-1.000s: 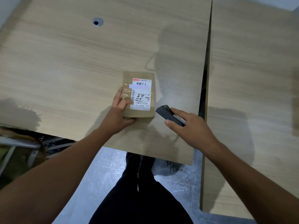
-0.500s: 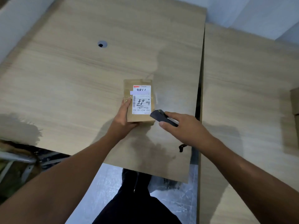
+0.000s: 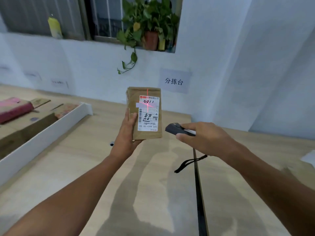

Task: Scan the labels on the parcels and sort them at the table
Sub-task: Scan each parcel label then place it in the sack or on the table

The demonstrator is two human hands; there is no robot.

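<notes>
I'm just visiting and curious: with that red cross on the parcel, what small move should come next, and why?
Probably tip the scanner in the right hand slightly down: its red cross sits by the handwritten number near the top of the label, above the barcodes, while the left hand holds the parcel upright.

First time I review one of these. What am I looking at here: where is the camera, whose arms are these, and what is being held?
No machine here: the grips are a person's bare hands, filmed by a wide-angle camera worn on the head. The left hand holds a brown parcel upright above the wooden table. The right hand grips a small black scanner with a dangling strap, aimed at it; a red cross of light falls on the white label. At far left lie cardboard boxes beside a white board.
</notes>
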